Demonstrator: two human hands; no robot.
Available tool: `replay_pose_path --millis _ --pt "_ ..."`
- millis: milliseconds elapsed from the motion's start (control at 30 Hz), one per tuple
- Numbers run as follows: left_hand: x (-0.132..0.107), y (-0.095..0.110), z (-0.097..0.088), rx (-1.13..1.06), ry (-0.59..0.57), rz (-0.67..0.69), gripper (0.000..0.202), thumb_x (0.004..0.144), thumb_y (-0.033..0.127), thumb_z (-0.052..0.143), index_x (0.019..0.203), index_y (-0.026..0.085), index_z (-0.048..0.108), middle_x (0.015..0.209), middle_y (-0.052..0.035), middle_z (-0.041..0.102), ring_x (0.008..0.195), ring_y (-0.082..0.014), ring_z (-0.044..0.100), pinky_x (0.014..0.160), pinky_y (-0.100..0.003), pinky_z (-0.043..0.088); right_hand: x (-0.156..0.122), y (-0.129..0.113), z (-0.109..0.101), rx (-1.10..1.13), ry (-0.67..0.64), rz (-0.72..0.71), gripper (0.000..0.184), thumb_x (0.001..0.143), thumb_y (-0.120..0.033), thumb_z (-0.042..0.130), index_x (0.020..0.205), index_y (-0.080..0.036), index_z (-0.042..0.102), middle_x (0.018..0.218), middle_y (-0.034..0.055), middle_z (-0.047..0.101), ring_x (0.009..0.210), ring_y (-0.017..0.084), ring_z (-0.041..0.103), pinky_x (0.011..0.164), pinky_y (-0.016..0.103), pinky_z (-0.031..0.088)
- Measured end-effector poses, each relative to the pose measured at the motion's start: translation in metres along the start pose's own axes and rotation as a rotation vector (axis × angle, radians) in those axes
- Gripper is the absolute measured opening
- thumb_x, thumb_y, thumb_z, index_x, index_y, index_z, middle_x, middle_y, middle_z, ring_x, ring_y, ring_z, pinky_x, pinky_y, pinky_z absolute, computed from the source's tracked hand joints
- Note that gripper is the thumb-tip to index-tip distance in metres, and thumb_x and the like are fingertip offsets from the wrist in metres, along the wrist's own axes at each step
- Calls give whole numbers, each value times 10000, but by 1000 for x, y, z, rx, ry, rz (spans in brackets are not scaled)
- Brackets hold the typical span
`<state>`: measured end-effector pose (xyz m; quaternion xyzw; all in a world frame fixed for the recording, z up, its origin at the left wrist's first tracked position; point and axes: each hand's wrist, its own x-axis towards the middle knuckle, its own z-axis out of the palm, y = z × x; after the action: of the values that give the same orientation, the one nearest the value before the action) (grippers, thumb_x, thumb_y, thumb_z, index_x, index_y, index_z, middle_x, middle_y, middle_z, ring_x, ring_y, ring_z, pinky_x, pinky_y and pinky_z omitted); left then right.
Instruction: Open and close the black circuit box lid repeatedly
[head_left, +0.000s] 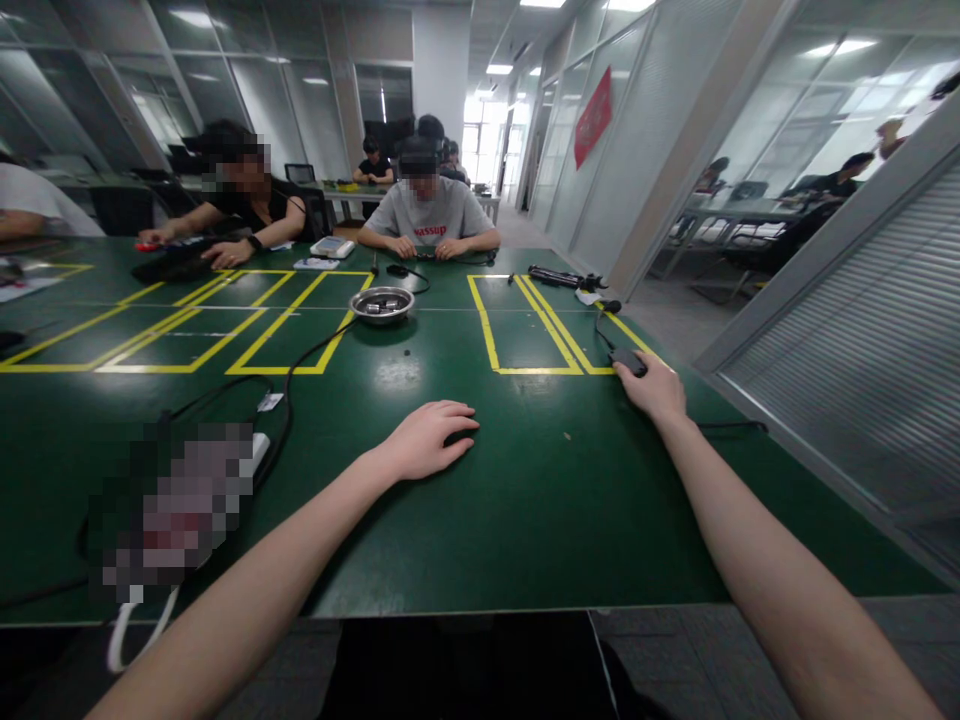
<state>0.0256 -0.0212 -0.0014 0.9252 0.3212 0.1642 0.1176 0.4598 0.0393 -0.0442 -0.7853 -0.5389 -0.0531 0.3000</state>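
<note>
My left hand [433, 440] rests on the green table [525, 520], fingers stretched out and slightly apart, with nothing in it. Off to the right, my right hand [654, 388] grips a small black box [628, 361] at the table's right side. A thin black cable runs from the far side of the box to a small black rounded piece [611, 307]. What the box is cannot be made out, since my fingers cover part of it. Beyond it lies a folded black tripod-like stand [564, 278].
A metal bowl [382, 304] holds small metal parts. Yellow tape [491, 340] marks rectangles on the table. A black cable [288, 400] passes a blurred-out object [187, 500] at left. Across the table sit a person in a grey shirt [431, 210] and another in black [247, 200].
</note>
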Motion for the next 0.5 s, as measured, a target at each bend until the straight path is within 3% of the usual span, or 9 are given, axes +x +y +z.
replay_pose_path --millis 167,367,500 --pt "0 1 -1 -1 -1 -4 299 986 306 571 1222 204 722 1379 -100 666 1291 -250 602 1120 -439 470 -3 -13 -4 -17 2 58 631 783 -423 723 1345 -144 657 1275 185 640 1132 337 651 989 431 517" --pt "0 2 -2 3 -7 -2 294 984 295 575 1226 211 719 1387 -96 662 1298 -247 599 1120 -441 471 -8 -30 -15 39 -14 54 596 810 -393 682 1338 -116 662 1211 182 696 1121 352 653 978 448 512" --pt "0 2 -3 5 -17 -3 298 987 299 571 1229 203 717 1386 -101 662 1300 -247 597 1126 -436 468 -11 -40 -22 167 8 174 486 879 -425 600 1244 -119 699 1010 158 755 952 321 704 912 439 530"
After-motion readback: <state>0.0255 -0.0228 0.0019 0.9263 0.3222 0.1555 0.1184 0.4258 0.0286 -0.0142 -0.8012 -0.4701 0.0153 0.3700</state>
